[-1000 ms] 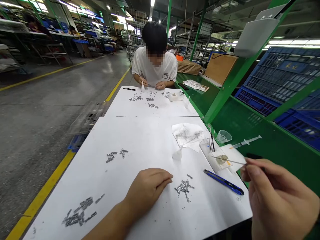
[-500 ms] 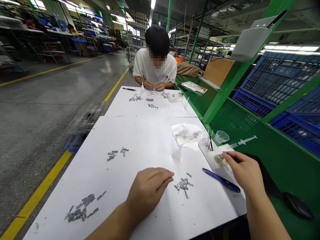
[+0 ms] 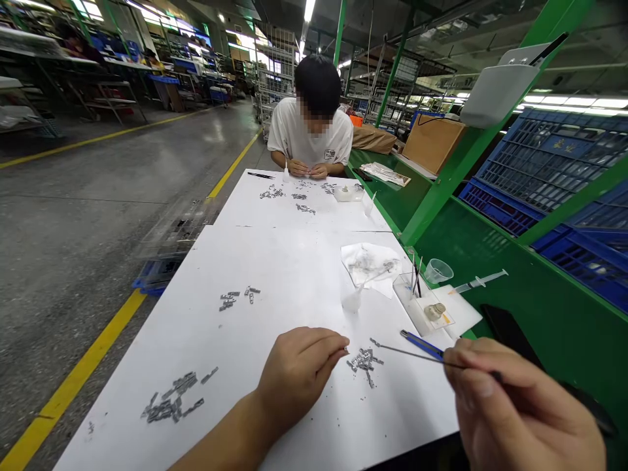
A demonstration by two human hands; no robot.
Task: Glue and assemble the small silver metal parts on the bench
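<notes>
My left hand (image 3: 301,373) is closed in a pinch above the white table (image 3: 284,275), on a tiny piece mostly hidden by the fingertips. Just right of it lies a pile of small grey metal parts (image 3: 364,363). My right hand (image 3: 510,399), at the lower right, grips a thin dark rod (image 3: 417,355) whose tip points left toward that pile. Beyond the rod rests a blue utility knife (image 3: 419,343), partly behind my right hand. Further back, a yellowish lump (image 3: 434,311) sits on a small white block.
More metal parts (image 3: 171,399) lie at the front left, with a smaller group (image 3: 229,300) behind. A stained tissue (image 3: 367,261), a small bottle (image 3: 351,301), a clear cup (image 3: 438,270) and a syringe (image 3: 481,281) stand or lie rightward. Across the table sits a person (image 3: 314,131).
My right hand has left the yellowish lump and come nearer the camera, and the thin rod now shows in its fingers. My left hand keeps its pinch. The view has shifted slightly.
</notes>
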